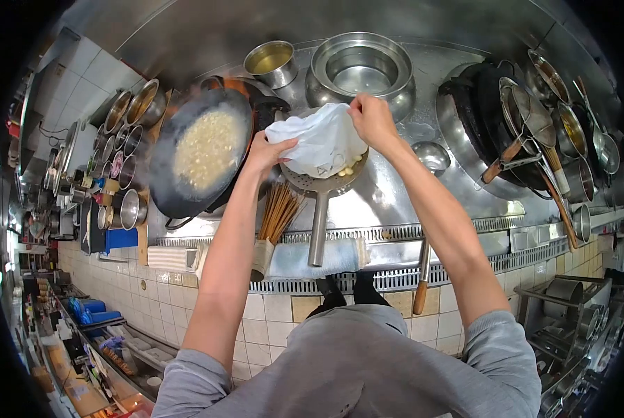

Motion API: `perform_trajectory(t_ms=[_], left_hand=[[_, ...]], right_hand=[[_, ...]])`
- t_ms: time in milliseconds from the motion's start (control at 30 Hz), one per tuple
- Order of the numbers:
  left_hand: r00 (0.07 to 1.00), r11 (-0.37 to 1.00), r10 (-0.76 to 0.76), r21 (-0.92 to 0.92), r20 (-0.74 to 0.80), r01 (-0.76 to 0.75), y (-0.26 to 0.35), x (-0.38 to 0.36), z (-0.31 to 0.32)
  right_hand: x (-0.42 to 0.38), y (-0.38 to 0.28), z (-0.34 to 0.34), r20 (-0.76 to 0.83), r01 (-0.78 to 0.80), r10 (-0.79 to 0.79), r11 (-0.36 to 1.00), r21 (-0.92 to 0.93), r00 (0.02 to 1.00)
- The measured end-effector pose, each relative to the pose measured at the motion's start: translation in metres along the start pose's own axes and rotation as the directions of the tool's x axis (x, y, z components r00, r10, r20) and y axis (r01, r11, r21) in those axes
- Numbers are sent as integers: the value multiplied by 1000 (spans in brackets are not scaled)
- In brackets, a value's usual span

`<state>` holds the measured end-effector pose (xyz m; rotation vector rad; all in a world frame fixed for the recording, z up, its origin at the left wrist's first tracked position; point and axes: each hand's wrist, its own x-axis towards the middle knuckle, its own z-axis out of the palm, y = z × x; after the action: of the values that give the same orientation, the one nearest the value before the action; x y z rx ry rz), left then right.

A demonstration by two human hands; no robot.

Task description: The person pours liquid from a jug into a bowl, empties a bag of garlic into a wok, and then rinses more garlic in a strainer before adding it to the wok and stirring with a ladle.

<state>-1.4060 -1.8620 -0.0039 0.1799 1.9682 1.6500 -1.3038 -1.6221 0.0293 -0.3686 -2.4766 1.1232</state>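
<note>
Left of the perforated strainer, a wok steams. Over the strainer, the left hand pinches a white plastic bag; pale pieces lie beneath its edge, on the strainer's right. The right hand grasps the bag's far corner. A slipping pinch could spill pieces past the strainer's rim.

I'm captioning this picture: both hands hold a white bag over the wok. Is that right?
Not quite: the head view shows the white bag over the strainer, not the wok. The left hand and right hand do both hold it.
</note>
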Motion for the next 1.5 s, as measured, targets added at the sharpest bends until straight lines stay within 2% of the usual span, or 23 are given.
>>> perform_trajectory(t_ms=[67,100,167,200,233,267,333,367,500,600,633,667,733,800,933,1000,1067,1200,1267,1333,1367,1467,1500], left_hand=[[950,970,197,189,-241,-153,-18,6,2],[917,956,240,240,-318,-167,-13,-2,9],[923,933,269,311,-275,-179,-4,-5,4],[923,904,304,377,-235,-202,4,-5,3],[890,887,366,392,-272,-245,13,-9,7],[890,888,364,391,-275,-242,23,-12,7],[710,551,685,751,-159,-363,44,-16,9],[607,437,787,795,-111,-421,53,-19,13],[601,429,798,736,-38,-524,96,-35,39],[437,336,898,704,-40,-626,128,-45,52],[402,302,915,721,-35,-624,142,-51,54],[404,302,914,721,-33,-623,152,-55,55],[472,358,879,738,-61,-572,168,-56,51],[451,315,892,771,-40,-554,177,-52,45],[520,409,849,739,-93,-535,183,-52,37],[637,569,755,638,-157,-518,179,-54,36],[628,591,759,587,-171,-553,177,-55,35],[595,596,782,502,-187,-626,180,-64,36],[621,614,766,472,-164,-633,172,-60,30],[604,556,795,464,-55,-690,162,-60,38],[642,578,766,474,-33,-665,157,-62,40],[667,605,745,408,12,-684,143,-55,45],[635,564,772,420,38,-711,145,-58,50]], right_hand=[[4,-9,-9,-175,75,-50,987,142,983],[6,-3,-6,-172,71,-46,988,140,984],[13,15,2,31,36,-35,999,-35,999],[13,13,-2,27,34,-33,999,-36,999],[16,9,-9,-60,45,-44,999,17,997],[16,5,-14,-143,58,-47,996,72,989],[16,2,-14,-125,55,-44,995,80,991],[16,1,-15,-111,55,-46,995,84,993],[19,0,-18,-112,58,-45,992,115,993],[23,-13,-31,-143,73,-46,979,189,989],[25,-19,-37,-191,130,-95,976,176,977],[28,-26,-42,-239,187,-146,969,162,960],[36,-35,-52,-223,183,-141,967,179,965],[42,-44,-58,-248,222,-186,967,126,951],[49,-62,-62,-221,279,-251,954,105,942],[47,-75,-64,-193,275,-246,951,143,950],[47,-88,-67,-162,270,-243,946,178,956],[55,-105,-60,-271,414,-366,898,147,890],[57,-116,-53,-305,467,-413,875,127,858],[53,-129,-53,-267,494,-431,833,248,862],[51,-135,-53,-276,506,-436,815,284,857],[46,-146,-51,-314,553,-464,769,322,828],[45,-144,-49,-305,557,-472,754,347,828]])
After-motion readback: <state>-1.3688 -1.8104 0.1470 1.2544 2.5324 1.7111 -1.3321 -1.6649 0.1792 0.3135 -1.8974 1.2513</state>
